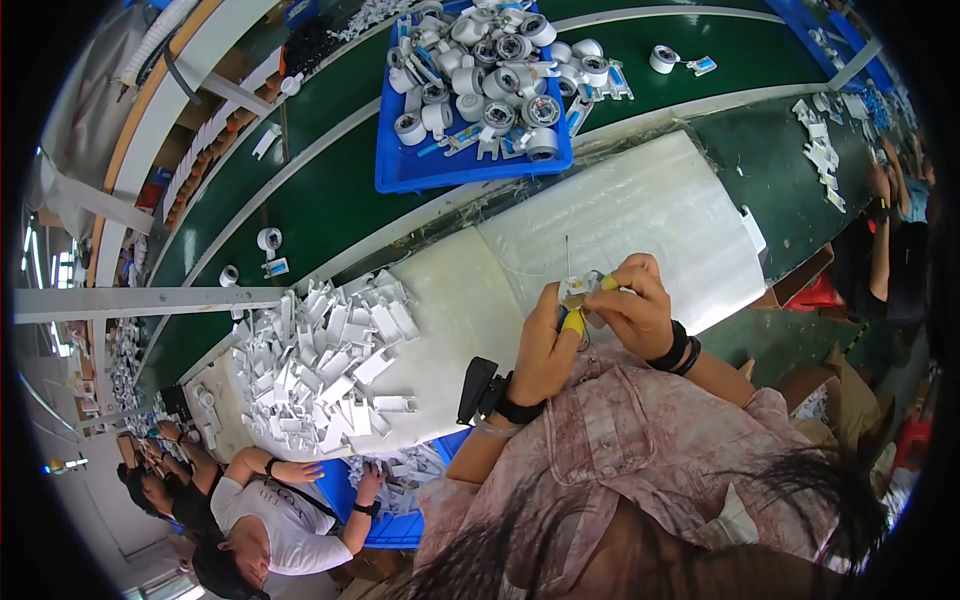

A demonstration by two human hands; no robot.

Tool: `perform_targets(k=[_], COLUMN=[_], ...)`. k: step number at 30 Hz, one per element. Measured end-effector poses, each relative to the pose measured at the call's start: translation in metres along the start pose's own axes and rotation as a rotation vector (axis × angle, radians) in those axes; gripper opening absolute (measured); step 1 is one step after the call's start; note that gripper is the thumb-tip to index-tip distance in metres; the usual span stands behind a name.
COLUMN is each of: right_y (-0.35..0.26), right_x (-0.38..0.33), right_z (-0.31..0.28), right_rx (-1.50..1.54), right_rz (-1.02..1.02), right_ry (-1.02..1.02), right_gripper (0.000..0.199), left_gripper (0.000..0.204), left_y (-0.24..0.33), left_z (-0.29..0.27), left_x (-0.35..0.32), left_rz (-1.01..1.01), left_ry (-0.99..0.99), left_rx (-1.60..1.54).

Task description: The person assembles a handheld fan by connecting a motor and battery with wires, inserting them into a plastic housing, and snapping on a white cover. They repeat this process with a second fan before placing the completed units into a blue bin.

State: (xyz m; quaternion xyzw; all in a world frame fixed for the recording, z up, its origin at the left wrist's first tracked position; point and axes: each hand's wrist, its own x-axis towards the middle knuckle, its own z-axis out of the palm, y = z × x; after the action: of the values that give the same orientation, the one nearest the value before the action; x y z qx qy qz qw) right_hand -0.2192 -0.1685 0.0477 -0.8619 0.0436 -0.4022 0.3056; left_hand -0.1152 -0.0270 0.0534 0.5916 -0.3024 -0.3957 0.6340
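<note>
Close together over the pale work mat (640, 205), my two hands meet at a small white plastic part (577, 285). The fingers and thumb of my left hand (545, 350) pinch it from one side. My right hand (640, 310) closes on it from the other, its fingertips partly hiding the part. Yellow covers show on fingers of both hands. A thin dark wire-like piece (567, 248) sticks up beside the part. Left of my hands, a heap of white plastic pieces (335, 360) lies on the mat.
Beyond the mat, a blue tray (475, 183) heaped with round white assemblies (495, 80) stands by the green conveyor (335, 165). A metal post (150, 303) crosses at the left. Another person (275, 510) works at lower left near a blue bin (395, 530); more people sit farther off.
</note>
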Motion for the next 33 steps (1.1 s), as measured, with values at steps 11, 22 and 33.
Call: perform_targets(k=[11, 22, 33], right_y=[0.001, 0.001, 0.002], right_x=[0.0, 0.001, -0.004], right_z=[0.0, -0.001, 0.009], right_rx=[-0.001, 0.009, 0.078], right_rz=[0.034, 0.032, 0.054], right_ry=[-0.017, -0.04, -0.063], right_gripper=[0.03, 0.03, 0.028], left_gripper=[0.03, 0.027, 0.021], left_y=[-0.004, -0.009, -0.003], left_z=[0.0, 0.004, 0.001], left_x=[-0.001, -0.003, -0.004], left_rz=[0.049, -0.003, -0.028], left_ry=[-0.012, 0.044, 0.16], left_rx=[-0.12, -0.058, 0.277])
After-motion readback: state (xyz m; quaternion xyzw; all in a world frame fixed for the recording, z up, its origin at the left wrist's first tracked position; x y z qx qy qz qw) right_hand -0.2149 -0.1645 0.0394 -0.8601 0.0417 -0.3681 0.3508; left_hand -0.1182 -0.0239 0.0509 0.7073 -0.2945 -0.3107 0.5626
